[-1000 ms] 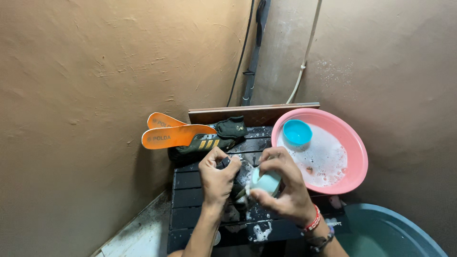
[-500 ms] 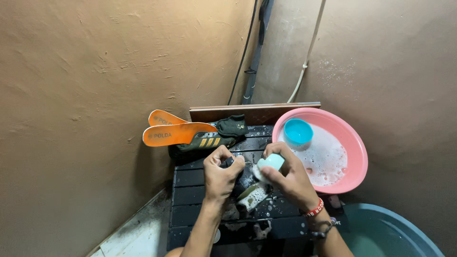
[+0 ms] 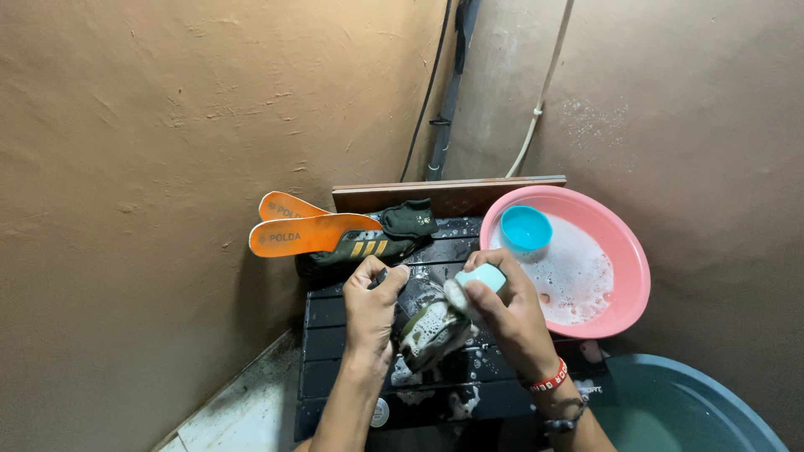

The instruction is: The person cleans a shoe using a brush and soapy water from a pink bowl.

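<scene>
My left hand (image 3: pixel 370 308) grips the top of a dark, soapy shoe (image 3: pixel 429 328) that rests on a black slatted bench (image 3: pixel 335 316). My right hand (image 3: pixel 502 311) holds a pale teal scrub brush (image 3: pixel 479 279) pressed against the shoe's upper part, with foam around it. A second dark shoe with yellow stripes (image 3: pixel 368 244) lies at the back of the bench, just beyond my left hand.
Two orange insoles (image 3: pixel 301 231) lean at the back left against the wall. A pink basin (image 3: pixel 624 259) of soapy water with a small blue cup (image 3: pixel 525 228) sits at the right. A large teal tub (image 3: pixel 703 410) is at the lower right. A wooden board stands behind.
The shoe has been turned so its foamy side faces up. My right hand with the brush has moved up and away from me along the shoe.
</scene>
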